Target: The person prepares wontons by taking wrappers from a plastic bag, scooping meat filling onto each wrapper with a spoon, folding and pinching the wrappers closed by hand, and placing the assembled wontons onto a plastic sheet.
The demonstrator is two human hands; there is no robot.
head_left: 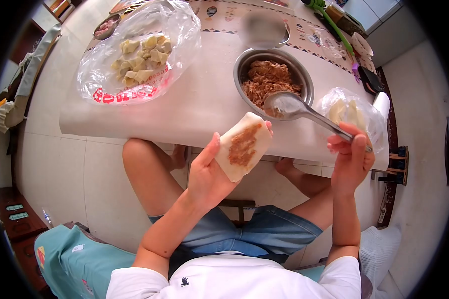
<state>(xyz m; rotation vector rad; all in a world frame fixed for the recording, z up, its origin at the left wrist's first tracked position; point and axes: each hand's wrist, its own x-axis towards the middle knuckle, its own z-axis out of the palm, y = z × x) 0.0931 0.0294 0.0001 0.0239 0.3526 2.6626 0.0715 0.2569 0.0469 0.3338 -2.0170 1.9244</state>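
Note:
My left hand [209, 172] holds up a pale dough wrapper [227, 154], its thumb along one edge and the fingers beneath. A patch of brown meat filling [244, 144] is smeared over the wrapper's middle. In my right hand [351, 162] is a metal spoon [317, 117], gripped by the handle. The spoon's bowl overlaps the near rim of a steel bowl [308, 89] holding minced meat [274, 77]; I cannot tell whether they touch. To the right, a clear plastic bag [369, 119] contains more pale wrappers [345, 110], partly behind my right hand.
Several folded wontons [143, 57] lie on a clear plastic bag [102, 79] with red print at the table's left. A small dish [106, 27] of pinkish pieces stands behind it. A blurred round thing [263, 30] is beyond the steel bowl. Green stalks [334, 27] lie at the far right.

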